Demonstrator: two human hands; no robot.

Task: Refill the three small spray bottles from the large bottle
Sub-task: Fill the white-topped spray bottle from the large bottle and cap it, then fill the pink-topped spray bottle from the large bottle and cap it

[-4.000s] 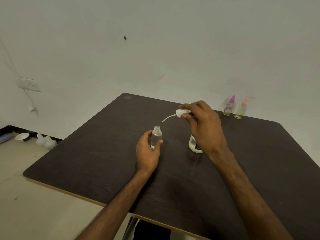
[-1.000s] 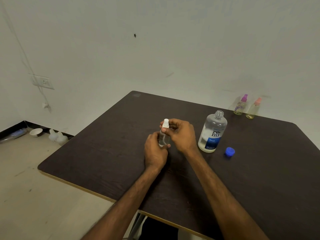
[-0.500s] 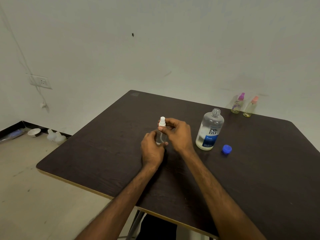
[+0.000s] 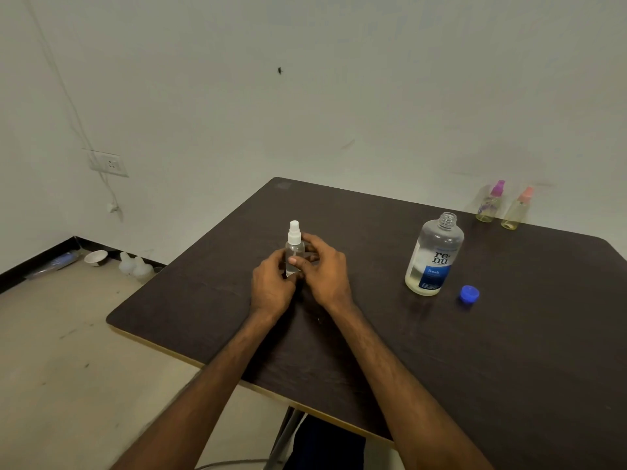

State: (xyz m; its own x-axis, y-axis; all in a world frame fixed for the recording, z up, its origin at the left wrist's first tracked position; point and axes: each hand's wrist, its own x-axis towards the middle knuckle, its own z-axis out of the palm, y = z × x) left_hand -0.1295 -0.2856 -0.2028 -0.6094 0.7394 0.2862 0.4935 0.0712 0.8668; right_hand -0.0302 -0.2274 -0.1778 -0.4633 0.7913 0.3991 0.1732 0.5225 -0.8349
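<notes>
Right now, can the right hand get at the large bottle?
Probably yes: only bare table lies between the right hand and the large bottle. It must first release the spray bottle it holds.

large bottle (image 4: 433, 256) label, "renu fresh"

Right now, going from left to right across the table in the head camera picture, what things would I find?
left hand → white-topped spray bottle → right hand → large bottle → blue cap → purple-topped spray bottle → pink-topped spray bottle
</notes>
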